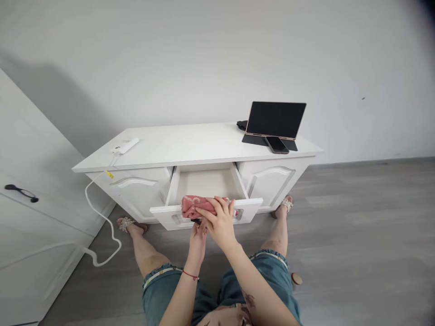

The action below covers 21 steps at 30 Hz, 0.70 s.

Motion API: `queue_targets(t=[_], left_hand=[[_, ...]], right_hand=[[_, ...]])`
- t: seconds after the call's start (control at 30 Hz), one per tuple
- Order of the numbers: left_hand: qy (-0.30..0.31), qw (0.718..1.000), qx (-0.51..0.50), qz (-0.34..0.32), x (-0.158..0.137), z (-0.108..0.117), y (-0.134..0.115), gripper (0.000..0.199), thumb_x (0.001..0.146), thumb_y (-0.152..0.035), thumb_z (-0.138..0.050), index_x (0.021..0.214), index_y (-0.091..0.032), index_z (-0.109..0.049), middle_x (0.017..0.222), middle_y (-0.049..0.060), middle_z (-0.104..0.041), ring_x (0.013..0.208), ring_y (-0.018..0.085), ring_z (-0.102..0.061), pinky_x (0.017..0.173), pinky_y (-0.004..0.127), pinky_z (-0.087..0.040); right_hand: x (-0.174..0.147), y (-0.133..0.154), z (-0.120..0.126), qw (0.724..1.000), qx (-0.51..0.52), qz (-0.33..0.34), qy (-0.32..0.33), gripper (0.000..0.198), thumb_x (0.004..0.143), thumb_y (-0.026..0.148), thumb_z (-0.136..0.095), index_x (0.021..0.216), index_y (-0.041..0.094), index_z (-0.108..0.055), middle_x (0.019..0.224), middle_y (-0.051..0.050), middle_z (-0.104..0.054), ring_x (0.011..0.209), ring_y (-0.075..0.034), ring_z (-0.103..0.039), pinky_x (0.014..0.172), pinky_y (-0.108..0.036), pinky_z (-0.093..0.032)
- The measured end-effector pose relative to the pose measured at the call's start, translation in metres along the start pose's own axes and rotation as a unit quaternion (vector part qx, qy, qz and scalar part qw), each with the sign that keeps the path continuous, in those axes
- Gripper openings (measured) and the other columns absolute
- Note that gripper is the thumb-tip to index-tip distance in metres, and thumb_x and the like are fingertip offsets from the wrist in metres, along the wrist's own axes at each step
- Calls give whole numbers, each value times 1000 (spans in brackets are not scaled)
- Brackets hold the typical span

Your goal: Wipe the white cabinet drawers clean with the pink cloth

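Observation:
A pink folded cloth (193,204) with a lighter pattern is held over the front of a pulled-out white drawer (210,180). My right hand (221,222) is closed on the cloth's right part, fingers across its top. Below the cloth, my left hand (200,234) is closed at the black drawer handle (196,221) on the drawer front; its fingertips are partly hidden. The bare pale bottom of the drawer shows behind the cloth.
On the white cabinet (183,142) stand a tablet (276,118), a phone (277,145) and a white power strip (125,146). Its white cord (109,222) hangs at the left, near a wardrobe (37,240). A small round object (296,278) lies by my right leg.

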<state>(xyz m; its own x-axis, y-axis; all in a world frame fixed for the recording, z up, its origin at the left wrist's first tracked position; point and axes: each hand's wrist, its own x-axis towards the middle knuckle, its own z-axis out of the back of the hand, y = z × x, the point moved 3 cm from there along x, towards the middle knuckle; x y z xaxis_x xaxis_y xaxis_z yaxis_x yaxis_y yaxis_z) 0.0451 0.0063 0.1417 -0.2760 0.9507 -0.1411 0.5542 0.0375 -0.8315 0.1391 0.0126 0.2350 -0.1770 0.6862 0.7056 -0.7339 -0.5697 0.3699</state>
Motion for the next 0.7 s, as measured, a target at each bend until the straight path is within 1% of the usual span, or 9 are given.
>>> queue_targets(t=[0.1,0.2,0.3,0.43,0.5,0.57,0.63,0.7], left_hand=[[0,998,-43,39,3,9,5,31,68,-36,-80,94,-22,-70,107,7,-70,99,20,-63,84,31,-45],[-22,997,-51,52,5,10,8,31,65,-34,-83,90,-20,-71,98,5,-72,94,17,-63,86,30,-43],[-38,996,-46,64,6,11,10,31,61,-37,-85,82,-19,-70,87,3,-71,90,16,-64,89,31,-43],[-34,997,-35,64,5,12,10,33,60,-40,-85,80,-19,-69,86,2,-70,88,16,-64,89,32,-44],[-37,997,-33,60,5,13,10,34,60,-40,-85,80,-19,-68,83,2,-70,83,15,-63,86,31,-44],[-38,997,-34,58,4,12,9,34,60,-40,-85,80,-19,-68,82,1,-69,80,14,-63,84,30,-45],[-37,997,-36,64,3,11,9,34,60,-40,-85,81,-19,-68,83,1,-69,81,14,-63,85,30,-45],[-37,996,-43,73,2,10,7,34,58,-39,-86,79,-19,-68,84,1,-69,83,14,-63,87,31,-46]], right_hand=[[-13,-19,11,998,-31,-8,-48,31,89,23,-61,113,41,-69,132,-1,-58,129,-27,-40,114,-63,-7],[-29,-41,19,990,-64,6,-125,28,88,18,-62,107,36,-72,129,-3,-59,129,-27,-41,114,-65,-12],[-45,-65,28,973,-94,3,-210,22,86,14,-64,99,30,-72,128,-5,-57,128,-27,-45,112,-65,-21],[-60,-88,38,946,-96,-21,-308,23,82,8,-67,97,25,-69,128,-7,-52,123,-27,-50,105,-59,-38],[-67,-94,36,939,-73,-39,-334,24,82,7,-65,100,23,-68,128,-9,-50,123,-28,-49,102,-56,-42],[-74,-96,29,934,-50,-65,-348,24,83,7,-63,101,21,-67,127,-10,-49,124,-28,-49,102,-56,-41],[-81,-96,18,933,-34,-86,-348,24,84,7,-61,102,20,-66,125,-11,-48,122,-28,-49,101,-56,-42],[-87,-94,8,939,-36,-84,-332,23,84,6,-60,100,21,-66,123,-10,-48,118,-27,-50,97,-54,-44]])
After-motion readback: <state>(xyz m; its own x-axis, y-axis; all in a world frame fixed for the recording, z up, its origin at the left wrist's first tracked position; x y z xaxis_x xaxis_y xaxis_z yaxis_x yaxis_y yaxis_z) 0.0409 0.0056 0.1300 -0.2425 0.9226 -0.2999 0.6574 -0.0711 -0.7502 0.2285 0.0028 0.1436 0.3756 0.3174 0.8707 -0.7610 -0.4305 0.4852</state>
